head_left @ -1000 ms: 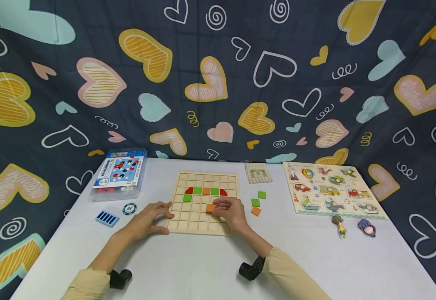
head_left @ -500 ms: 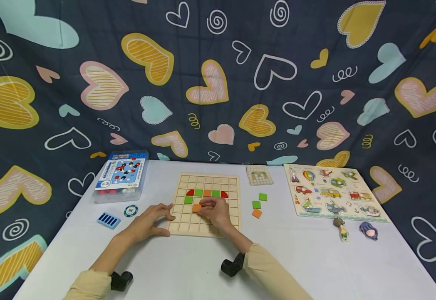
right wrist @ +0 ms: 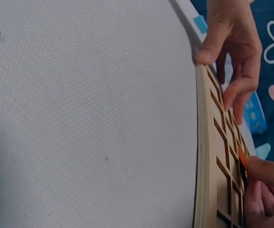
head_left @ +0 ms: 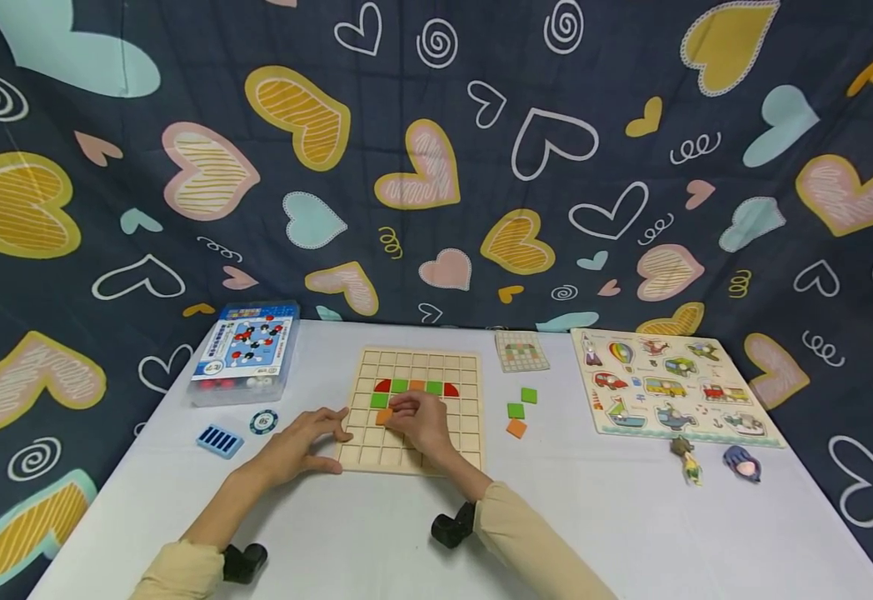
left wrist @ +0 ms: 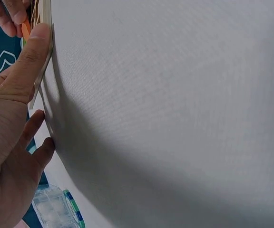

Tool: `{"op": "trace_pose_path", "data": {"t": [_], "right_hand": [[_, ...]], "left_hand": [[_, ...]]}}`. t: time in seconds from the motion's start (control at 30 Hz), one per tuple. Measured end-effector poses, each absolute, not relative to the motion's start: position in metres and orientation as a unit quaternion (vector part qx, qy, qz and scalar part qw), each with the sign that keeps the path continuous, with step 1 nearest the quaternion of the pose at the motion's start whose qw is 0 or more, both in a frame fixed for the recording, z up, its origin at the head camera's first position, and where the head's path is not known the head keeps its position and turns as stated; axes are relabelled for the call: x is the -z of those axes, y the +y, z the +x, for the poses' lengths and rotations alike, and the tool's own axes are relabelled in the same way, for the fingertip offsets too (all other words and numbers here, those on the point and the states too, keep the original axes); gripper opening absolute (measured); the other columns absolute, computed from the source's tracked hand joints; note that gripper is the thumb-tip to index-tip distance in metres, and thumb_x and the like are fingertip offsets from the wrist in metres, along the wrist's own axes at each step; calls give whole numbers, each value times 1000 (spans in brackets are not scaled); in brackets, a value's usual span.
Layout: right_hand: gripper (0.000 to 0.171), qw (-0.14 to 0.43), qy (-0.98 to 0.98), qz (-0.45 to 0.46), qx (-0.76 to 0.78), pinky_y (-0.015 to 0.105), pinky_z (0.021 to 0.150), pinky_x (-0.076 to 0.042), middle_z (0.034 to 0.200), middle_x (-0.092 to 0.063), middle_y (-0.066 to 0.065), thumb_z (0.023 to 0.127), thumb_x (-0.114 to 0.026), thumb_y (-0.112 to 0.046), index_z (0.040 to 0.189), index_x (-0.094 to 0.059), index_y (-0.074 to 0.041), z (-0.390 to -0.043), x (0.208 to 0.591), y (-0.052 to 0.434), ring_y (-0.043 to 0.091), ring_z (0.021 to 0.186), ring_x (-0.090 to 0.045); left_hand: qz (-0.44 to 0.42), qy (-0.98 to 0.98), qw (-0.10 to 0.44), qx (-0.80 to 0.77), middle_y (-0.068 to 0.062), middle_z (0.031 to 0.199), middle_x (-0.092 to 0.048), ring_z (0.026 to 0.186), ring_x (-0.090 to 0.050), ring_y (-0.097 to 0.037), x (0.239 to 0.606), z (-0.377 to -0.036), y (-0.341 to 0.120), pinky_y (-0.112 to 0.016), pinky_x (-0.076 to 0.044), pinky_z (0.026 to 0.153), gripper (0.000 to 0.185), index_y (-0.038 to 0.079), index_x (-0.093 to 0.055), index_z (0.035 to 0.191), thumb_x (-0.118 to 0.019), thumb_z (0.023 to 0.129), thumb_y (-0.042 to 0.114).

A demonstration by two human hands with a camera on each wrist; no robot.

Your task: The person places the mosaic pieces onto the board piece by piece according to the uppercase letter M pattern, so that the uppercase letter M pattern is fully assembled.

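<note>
Board (head_left: 414, 408), wooden grid, flat on white table (head_left: 631, 517); I note 1 orange tile (head_left: 385, 416) pinched at the fingertips of my right hand (head_left: 417, 421), hovering at the cell just below the green tile (head_left: 380, 400) in the partly filled rows. Left hand (head_left: 297, 442): fingers straight, pressing the board's near-left corner. Advice, my judgement: keep that corner braced, square the tile to the cell walls, lower it flat, release only once seated. Spare tiles (head_left: 515, 410) lie right of the board.

The white table (head_left: 631, 517) carries a wooden grid board (head_left: 461, 446) and a vehicle puzzle (head_left: 672, 385).
</note>
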State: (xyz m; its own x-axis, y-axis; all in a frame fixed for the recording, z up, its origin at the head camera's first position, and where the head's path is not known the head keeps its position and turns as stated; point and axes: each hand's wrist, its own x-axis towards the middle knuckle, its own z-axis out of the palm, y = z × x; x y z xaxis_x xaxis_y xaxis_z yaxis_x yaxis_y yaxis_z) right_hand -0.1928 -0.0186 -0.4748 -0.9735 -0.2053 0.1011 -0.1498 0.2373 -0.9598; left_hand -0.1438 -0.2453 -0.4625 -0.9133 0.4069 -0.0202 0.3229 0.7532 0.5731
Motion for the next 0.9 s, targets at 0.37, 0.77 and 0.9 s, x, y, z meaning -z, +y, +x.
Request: {"op": "trace_pose_path", "data": {"t": [0.37,0.77,0.9], "right_hand": [[23,19,794,-140,591,20,65,-56,87,-70,20,72,-76,11,94,-68,10,-190,468,-22,27,77,-70],[21,51,775,-130,617,24,69,-57,88,-71,19,76,-75,8,96,-68,9,-193,469,-15,29,80,-71],[25,75,749,-123,647,28,74,-57,96,-69,24,78,-73,9,102,-66,11,-195,464,3,33,88,-70]], "left_hand": [[199,931,71,-298,-13,145,-45,126,-41,-39,461,-142,-245,-69,-37,92,31,23,-68,102,-80,74,30],[198,932,71,-295,-15,144,-46,125,-41,-41,462,-144,-244,-70,-37,91,31,24,-68,101,-81,73,30],[195,933,70,-296,-15,144,-45,126,-40,-42,461,-143,-244,-70,-37,93,31,24,-68,100,-81,73,29]]}}
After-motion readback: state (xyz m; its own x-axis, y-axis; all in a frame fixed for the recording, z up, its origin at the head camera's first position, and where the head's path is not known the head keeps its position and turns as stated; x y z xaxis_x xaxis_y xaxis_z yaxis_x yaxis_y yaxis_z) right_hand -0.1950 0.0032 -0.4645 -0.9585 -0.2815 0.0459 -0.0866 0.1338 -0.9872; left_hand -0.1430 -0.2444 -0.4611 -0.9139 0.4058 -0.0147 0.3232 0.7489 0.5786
